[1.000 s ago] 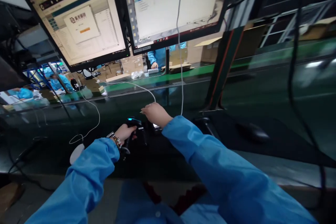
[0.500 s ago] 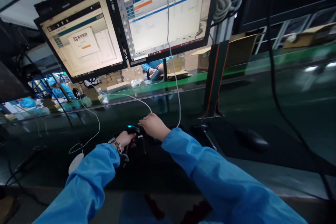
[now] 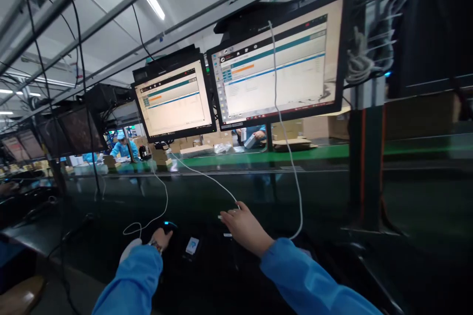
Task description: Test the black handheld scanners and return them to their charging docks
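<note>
My left hand (image 3: 161, 238) is closed around a dark scanner-like device (image 3: 169, 226) with a lit cyan strip. Between my fingers and thumb, my right hand (image 3: 246, 226) pinches the end of a thin white cable (image 3: 210, 177); a small light tip shows at the fingertips. A dark item with a white and blue label (image 3: 191, 246) lies between the two hands on a black surface. Just below my right hand is a dark object with a small white label (image 3: 227, 235). A white rounded object (image 3: 130, 250) rests beside my left wrist, partly behind the sleeve.
Two lit monitors (image 3: 173, 101) (image 3: 277, 69) hang above the bench. A second white cable (image 3: 291, 157) loops down in front of the right one. A dark post (image 3: 365, 167) stands at right. Cardboard boxes (image 3: 288, 129) and people in blue sit beyond the green strip.
The view has swung up and left. My left hand and its device have moved away from my right hand, and the labelled item now shows between them. The left monitor's pop-up is gone.
</note>
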`<state>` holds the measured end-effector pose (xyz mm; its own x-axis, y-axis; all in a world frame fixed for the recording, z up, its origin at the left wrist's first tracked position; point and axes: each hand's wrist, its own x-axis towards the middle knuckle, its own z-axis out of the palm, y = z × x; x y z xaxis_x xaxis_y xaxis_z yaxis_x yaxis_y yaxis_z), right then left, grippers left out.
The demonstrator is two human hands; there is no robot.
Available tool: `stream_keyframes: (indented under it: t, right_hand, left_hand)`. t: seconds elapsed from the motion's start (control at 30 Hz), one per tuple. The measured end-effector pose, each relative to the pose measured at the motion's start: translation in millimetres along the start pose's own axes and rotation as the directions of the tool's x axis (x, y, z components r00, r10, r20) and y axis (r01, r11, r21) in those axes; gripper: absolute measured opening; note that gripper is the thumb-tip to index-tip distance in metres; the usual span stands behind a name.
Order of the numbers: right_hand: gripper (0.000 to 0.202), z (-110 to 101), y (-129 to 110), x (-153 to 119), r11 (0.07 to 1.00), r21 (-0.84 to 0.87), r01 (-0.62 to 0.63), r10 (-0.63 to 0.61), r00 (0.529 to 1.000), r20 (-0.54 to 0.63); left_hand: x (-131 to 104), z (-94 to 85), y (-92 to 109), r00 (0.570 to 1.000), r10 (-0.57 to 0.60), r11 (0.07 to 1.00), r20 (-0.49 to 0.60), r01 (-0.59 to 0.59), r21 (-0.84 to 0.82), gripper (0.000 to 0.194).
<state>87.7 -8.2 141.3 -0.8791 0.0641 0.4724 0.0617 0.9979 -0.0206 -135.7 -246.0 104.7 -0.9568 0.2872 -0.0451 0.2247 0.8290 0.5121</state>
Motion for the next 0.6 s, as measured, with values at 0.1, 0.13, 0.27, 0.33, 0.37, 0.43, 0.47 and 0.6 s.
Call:
stream_keyframes:
  t: [0.1, 0.13, 0.27, 0.33, 0.37, 0.43, 0.47, 0.6]
  right_hand:
    - [0.023, 11.1, -0.3, -2.4, 0.999, 0.032, -0.011, 0.012, 1.0, -0.023]
    - [0.025, 14.0, 0.3, -2.8, 0.999, 0.045, -0.026, 0.027, 0.999, -0.021]
    - [0.036, 20.5, 2.7, -2.0, 0.994, 0.071, -0.078, 0.077, 0.997, 0.024]
    - [0.036, 22.2, 3.0, -1.9, 0.994, 0.058, -0.095, 0.092, 0.995, 0.046]
    - [0.035, 23.0, 3.0, -2.5, 0.993, 0.052, -0.106, 0.104, 0.994, 0.045]
    - [0.033, 25.5, 3.4, -4.9, 0.99, 0.048, -0.132, 0.131, 0.991, 0.021]
    - [0.032, 27.1, 3.8, -6.5, 0.989, 0.047, -0.143, 0.143, 0.99, 0.01]
    - [0.028, 34.1, 6.2, -13.4, 0.985, 0.05, -0.167, 0.166, 0.986, 0.005]
  left_hand:
    - [-19.9, 15.1, 10.2, 0.991, 0.104, 0.99, -0.082, -0.095, 0.104, 0.033]
    - [-29.3, 20.4, 19.1, 0.978, 0.181, 0.977, -0.107, -0.166, 0.133, 0.045]
    - [-74.4, 54.8, 69.4, 0.844, 0.531, 0.826, 0.077, -0.535, 0.179, 0.056]
    - [-93.4, 77.5, 94.5, 0.81, 0.538, 0.793, 0.235, -0.58, 0.185, 0.052]
    - [-100.2, 88.0, 105.3, 0.818, 0.503, 0.801, 0.28, -0.563, 0.206, 0.054]
    - [-107.3, 104.0, 122.0, 0.848, 0.431, 0.823, 0.308, -0.509, 0.251, 0.062]
    - [-107.7, 109.0, 128.0, 0.859, 0.405, 0.833, 0.312, -0.487, 0.26, 0.067]
    - [-93.5, 110.3, 137.2, 0.852, 0.367, 0.886, 0.374, -0.443, 0.137, 0.06]
